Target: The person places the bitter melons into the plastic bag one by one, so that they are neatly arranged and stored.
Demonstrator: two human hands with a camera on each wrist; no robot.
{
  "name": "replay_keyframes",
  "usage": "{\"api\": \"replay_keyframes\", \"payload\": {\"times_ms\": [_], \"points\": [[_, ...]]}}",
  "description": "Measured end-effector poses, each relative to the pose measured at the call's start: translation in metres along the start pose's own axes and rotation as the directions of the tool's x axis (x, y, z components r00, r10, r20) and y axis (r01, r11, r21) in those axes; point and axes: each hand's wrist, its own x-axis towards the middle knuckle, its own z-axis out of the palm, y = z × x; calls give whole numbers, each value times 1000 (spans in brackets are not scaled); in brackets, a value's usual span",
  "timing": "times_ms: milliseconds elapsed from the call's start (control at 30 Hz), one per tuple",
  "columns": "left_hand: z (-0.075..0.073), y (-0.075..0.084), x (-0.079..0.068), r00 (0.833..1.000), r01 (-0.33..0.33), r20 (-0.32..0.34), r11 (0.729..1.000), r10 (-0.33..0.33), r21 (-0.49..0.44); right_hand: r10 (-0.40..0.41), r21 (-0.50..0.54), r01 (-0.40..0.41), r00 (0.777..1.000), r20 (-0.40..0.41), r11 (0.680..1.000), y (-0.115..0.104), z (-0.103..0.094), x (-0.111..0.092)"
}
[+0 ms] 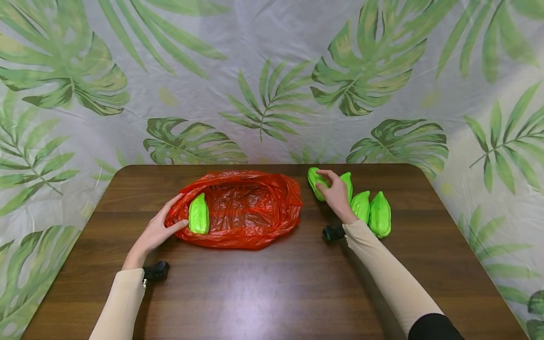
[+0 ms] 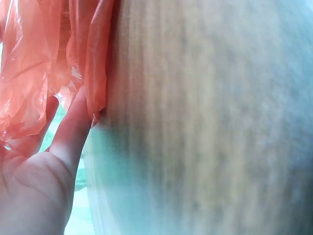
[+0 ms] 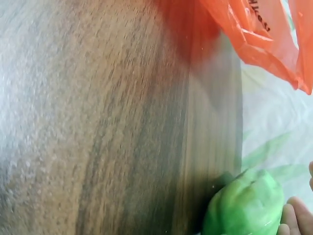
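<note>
A red plastic bag (image 1: 255, 238) lies with its mouth spread wide on the table, and one bright green ridged fruit (image 1: 199, 215) is inside at its left end. My left hand (image 1: 157, 231) holds the bag's left rim, thumb and fingers spread apart along it. In the left wrist view, red film hangs over the thumb (image 2: 73, 120). Right of the bag, my right hand (image 1: 335, 191) grips another green ridged fruit (image 1: 313, 178) from above, thumb and fingers on it. The right wrist view shows this fruit (image 3: 247, 205) beside the fingertips (image 3: 289, 218).
Several more green ridged fruits stand in a row by my right wrist, among them the rightmost fruit (image 1: 380, 215) and its neighbour (image 1: 360, 205). The brown wooden table (image 1: 255, 293) ends at a leaf-patterned cloth (image 1: 272, 56) behind.
</note>
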Motion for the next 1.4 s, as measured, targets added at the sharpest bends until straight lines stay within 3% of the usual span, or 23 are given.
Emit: {"api": "replay_keyframes", "payload": {"times_ms": [200,567,967,1400], "points": [[0,0,0,1000,3,-3,1000,-3,1,10,-16,-10,1000,28,1000,-7,2,-3],[0,0,-1,1000,10,1,1000,-10,-1,-13,-75,12,1000,-9,997,0,2,-4],[-1,0,1,1000,13,5,1000,-13,-5,36,-90,-31,998,57,995,2,7,-5],[-1,0,1,1000,18,9,1000,-18,-15,9,-153,15,988,157,988,6,6,-4]]}}
